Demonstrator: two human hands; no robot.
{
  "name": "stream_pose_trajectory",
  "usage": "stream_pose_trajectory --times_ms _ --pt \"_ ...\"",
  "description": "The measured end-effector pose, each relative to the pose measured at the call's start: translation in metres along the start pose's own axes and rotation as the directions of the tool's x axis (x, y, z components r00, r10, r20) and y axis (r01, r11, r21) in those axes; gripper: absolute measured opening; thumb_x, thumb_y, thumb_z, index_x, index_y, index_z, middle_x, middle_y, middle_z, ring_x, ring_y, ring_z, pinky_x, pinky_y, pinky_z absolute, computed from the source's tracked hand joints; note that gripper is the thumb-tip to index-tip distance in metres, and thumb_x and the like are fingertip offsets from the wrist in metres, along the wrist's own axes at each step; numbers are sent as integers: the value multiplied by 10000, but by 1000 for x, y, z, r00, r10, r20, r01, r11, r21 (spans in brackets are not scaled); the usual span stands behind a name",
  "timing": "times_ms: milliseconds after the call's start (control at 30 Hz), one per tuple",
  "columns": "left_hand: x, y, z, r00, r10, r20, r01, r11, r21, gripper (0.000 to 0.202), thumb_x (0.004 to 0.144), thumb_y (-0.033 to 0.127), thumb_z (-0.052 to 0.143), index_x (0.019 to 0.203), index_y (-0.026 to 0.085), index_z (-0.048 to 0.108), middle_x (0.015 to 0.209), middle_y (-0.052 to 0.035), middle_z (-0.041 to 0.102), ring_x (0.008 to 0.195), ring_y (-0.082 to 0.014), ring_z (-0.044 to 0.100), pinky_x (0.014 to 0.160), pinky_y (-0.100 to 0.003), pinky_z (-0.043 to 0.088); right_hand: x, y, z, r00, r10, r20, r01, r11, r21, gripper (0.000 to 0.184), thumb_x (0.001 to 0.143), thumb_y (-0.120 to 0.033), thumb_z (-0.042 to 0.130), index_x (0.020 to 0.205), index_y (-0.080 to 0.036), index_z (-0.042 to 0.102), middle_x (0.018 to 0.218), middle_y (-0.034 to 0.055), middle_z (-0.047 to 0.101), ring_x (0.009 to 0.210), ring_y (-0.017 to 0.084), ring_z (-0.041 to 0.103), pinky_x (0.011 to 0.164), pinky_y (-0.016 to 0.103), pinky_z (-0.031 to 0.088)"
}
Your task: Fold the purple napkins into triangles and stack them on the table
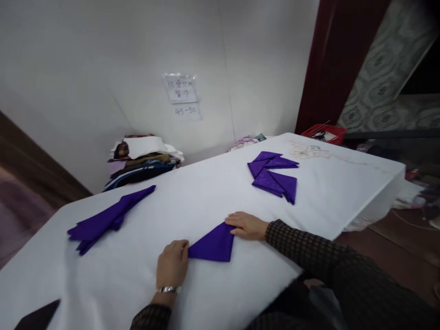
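In the head view, a folded purple cloth (215, 245) lies flat on the white-covered table (202, 201), not far in from its near edge. It makes a rough triangle, its narrow point toward the table's left edge and its upright side toward the right. The left hand (173, 263), with a silver watch (169, 289) at the wrist, has thumb and fingertips together, pinched on that narrow point. The right hand (248, 225), in a dark checked sleeve (302, 243), touches the upper corner with fingers and thumb; whether it grips the corner or only presses it, I cannot tell. Toward the far left corner of the table, a long purple bundle (110, 217) lies aslant, its frayed-looking layers spread at the end nearer the left edge. Near the far edge, toward the far right corner, several folded purple pieces (270, 181) overlap in angular shapes. Beyond the far edge stands a stack of clothes (144, 160) against the pale wall (85, 82), which bears a handwritten sign (182, 89). Just past the far right corner sits a red basket (338, 133)
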State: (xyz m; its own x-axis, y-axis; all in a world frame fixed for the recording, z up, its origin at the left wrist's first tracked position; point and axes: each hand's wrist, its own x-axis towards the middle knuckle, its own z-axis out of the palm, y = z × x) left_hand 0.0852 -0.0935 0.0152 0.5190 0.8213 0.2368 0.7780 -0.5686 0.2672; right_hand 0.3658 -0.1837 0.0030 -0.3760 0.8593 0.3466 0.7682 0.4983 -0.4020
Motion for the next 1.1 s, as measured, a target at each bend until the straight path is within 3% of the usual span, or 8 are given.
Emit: stream_pose_trajectory --times_ms 100,200,300,433,700,867,967,1100 --pt "7 17 6 987 151 -46 -155 984 -86 356 869 380 379 1049 205 631 1095 -76 663 1042 -236 582 925 -382 439 2 -1 -2 1000 -9 11 9 1000 -10 420 925 -388 409 1229 -133 547 1266 132 562 1212 198 459 1037 362 311" --pt "8 35 20 963 263 57 -259 963 -74 454 863 431 393 1233 211 534 1321 -70 534 1242 -239 454 1042 -438 345 2 -2 -2 1000 0 18 1 999 -35 409 929 -390 403 1202 -133 565 1271 124 558 1209 198 458 1031 347 308" --pt "5 40 35 946 262 191 -265 964 -14 517 861 430 379 1323 206 449 1411 -72 423 1321 -242 350 1078 -486 278 2 0 -1 999 28 38 -26 998 -53 383 934 -390 395 1209 -175 555 1294 93 545 1226 199 440 1034 374 288" --pt "3 32 44 946 250 209 -249 968 -30 525 869 416 364 1347 205 420 1428 -66 392 1339 -231 317 1093 -488 249 1 -1 -1 992 97 82 -94 995 -46 369 942 -388 378 1244 -233 523 1339 54 508 1289 228 366 1047 456 236" --pt "21 39 30 976 190 109 -167 967 -192 407 876 393 337 1064 217 651 1142 -61 647 1083 -220 565 989 -398 408 1 -7 -4 972 227 57 -227 974 3 384 936 -427 375 1256 -267 514 1367 60 477 1296 254 352 1052 507 195" --pt "36 51 18 966 77 245 -39 987 -158 289 850 323 393 947 191 630 968 -67 656 915 -200 609 846 -332 449 2 -8 -5 970 232 70 -233 972 17 382 934 -427 380 1254 -271 519 1369 63 474 1303 260 342 1054 522 184" --pt "40 57 13 919 -26 393 71 992 -101 169 828 297 440 835 206 583 825 -31 663 793 -188 620 702 -295 436 0 -9 -6 972 220 88 -222 975 19 382 935 -421 382 1254 -263 521 1373 74 468 1309 257 332 1055 535 185" --pt "38 63 8 882 -3 471 51 995 -89 132 811 262 461 693 213 497 671 7 615 677 -166 578 614 -261 370 -2 -11 -4 969 238 71 -237 971 -18 415 910 -429 439 1260 -227 534 1442 132 356 1335 274 284 1064 517 199"
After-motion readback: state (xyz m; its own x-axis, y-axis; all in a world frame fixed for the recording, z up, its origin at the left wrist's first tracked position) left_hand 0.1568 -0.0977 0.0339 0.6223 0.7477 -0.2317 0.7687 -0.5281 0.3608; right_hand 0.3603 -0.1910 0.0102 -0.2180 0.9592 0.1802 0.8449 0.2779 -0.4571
